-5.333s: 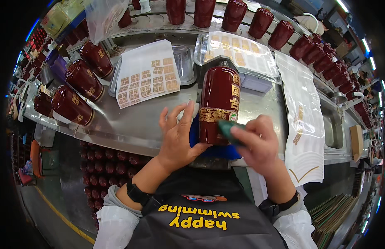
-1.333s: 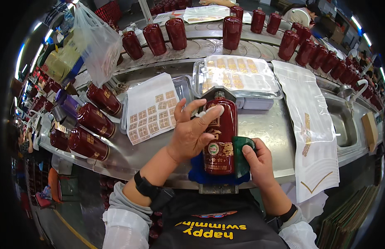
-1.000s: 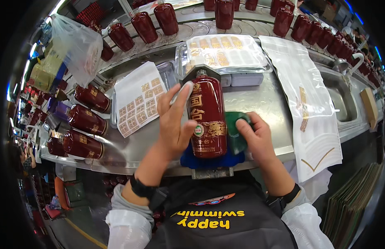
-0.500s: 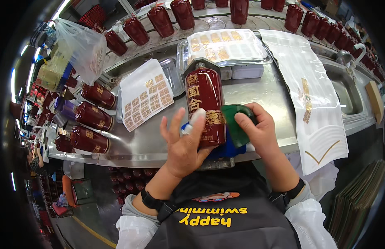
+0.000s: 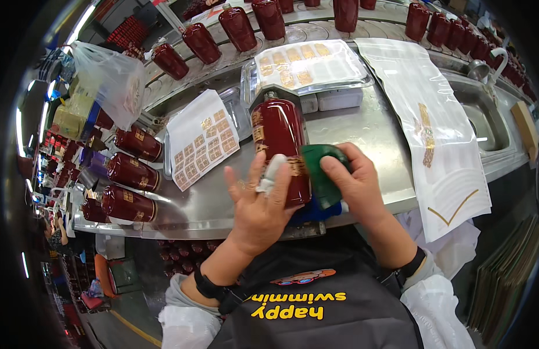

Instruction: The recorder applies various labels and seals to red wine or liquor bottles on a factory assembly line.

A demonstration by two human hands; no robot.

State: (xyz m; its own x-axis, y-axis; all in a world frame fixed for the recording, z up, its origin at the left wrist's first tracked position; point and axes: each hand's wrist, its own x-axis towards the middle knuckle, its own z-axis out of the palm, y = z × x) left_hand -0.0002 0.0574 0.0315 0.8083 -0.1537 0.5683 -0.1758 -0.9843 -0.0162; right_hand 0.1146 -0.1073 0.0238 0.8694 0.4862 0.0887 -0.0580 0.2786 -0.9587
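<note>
A dark red bottle (image 5: 278, 131) with gold lettering lies in front of me, its neck pointing away and resting at a grey angular support (image 5: 306, 103). Its gold lettering shows along the left side and a gold band crosses its lower part. My left hand (image 5: 261, 203) holds the bottle's lower left side, outer fingers spread; one finger wears a white wrap. The thumb is partly hidden by the base. In my right hand (image 5: 354, 177) is a flat green scraper (image 5: 320, 174), its edge against the bottle's right side. Blue material (image 5: 316, 212) shows beneath the bottle.
A sheet of gold square stickers (image 5: 205, 139) lies left, near several lying red bottles (image 5: 133, 168). Behind is a tray (image 5: 362, 81) with a gold label sheet (image 5: 333, 63). A long label sheet (image 5: 397, 104) and a sink (image 5: 484, 119) are right. Bottles stand on a conveyor (image 5: 310, 29).
The bottle has rolled leftward, so its large gold lettering now faces the left side. My right hand and the scraper have shifted slightly left with it. The view has also moved a little.
</note>
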